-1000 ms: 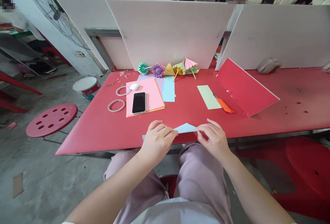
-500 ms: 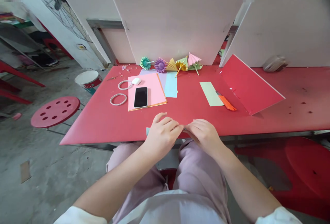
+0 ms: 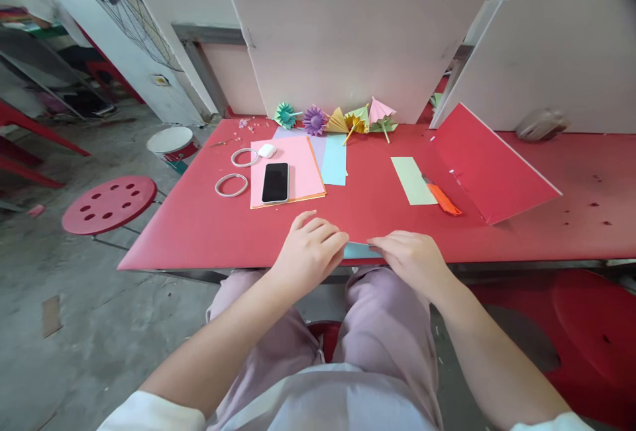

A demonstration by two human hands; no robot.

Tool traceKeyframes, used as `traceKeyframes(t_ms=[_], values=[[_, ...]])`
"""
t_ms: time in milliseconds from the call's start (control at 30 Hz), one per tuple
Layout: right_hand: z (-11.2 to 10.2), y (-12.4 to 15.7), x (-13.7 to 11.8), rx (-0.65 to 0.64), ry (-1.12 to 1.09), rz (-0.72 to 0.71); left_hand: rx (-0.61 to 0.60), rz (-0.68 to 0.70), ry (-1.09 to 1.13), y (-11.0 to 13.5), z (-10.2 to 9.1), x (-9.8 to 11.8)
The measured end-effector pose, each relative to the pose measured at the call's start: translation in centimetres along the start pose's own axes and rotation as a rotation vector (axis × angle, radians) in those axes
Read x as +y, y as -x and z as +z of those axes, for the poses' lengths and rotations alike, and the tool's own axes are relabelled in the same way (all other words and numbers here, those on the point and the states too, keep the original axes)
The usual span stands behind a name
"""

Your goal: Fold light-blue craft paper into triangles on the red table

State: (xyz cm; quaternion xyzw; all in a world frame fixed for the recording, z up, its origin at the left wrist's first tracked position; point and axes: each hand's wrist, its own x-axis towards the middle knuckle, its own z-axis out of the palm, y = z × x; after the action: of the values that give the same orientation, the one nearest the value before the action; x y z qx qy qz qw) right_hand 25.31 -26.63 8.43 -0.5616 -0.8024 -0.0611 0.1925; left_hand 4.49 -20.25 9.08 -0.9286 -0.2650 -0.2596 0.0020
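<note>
At the near edge of the red table [image 3: 209, 232], both my hands press down on a light blue folded paper [image 3: 358, 251]. Only a small strip of it shows between them. My left hand [image 3: 309, 252] lies over its left part with fingers curled and pressed onto it. My right hand [image 3: 412, 260] covers its right part, fingertips pinching the paper's edge toward the left hand.
Farther back lie a black phone [image 3: 275, 182] on pink paper [image 3: 298, 159], two white rings [image 3: 231, 185], an earbud case [image 3: 267, 150], a green strip [image 3: 413, 180], an orange cutter [image 3: 442, 198], several paper umbrellas [image 3: 365, 116] and a tilted red board [image 3: 489, 166]. A red stool [image 3: 109, 203] stands left.
My hands closed together over the blue paper, flattening the raised triangle, then spread slightly apart. The camera tilted down a little.
</note>
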Motion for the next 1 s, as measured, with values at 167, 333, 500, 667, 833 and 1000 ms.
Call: traceKeyframes(t_ms=[167, 333, 500, 667, 833, 1000], values=[[-1.2, 0.9, 1.6, -0.062, -0.039, 0.054, -0.038, -0.073, 0.069, 0.9, -1.1, -2.1], [-2.6, 1.8, 3.0, -0.136, -0.158, 0.217, -0.05, -0.178, 0.103, 1.7, -1.6, -4.5], [-3.3, 2.2, 4.2, -0.119, -0.511, 0.625, -0.041, -0.537, 0.353, 2.8, -0.7, -5.6], [0.6, 1.9, 4.9, 0.1, -0.766, 0.858, -0.067, -0.731, 1.338, 3.8, 2.9, -1.6], [5.5, 1.6, 4.6, 0.152, -0.817, 0.892, -0.058, -0.944, 1.545, 3.8, 7.0, 1.5], [6.1, 1.2, 0.5, 0.244, -0.606, 0.682, 0.076, -1.049, 1.395, 3.3, 8.2, 0.7]])
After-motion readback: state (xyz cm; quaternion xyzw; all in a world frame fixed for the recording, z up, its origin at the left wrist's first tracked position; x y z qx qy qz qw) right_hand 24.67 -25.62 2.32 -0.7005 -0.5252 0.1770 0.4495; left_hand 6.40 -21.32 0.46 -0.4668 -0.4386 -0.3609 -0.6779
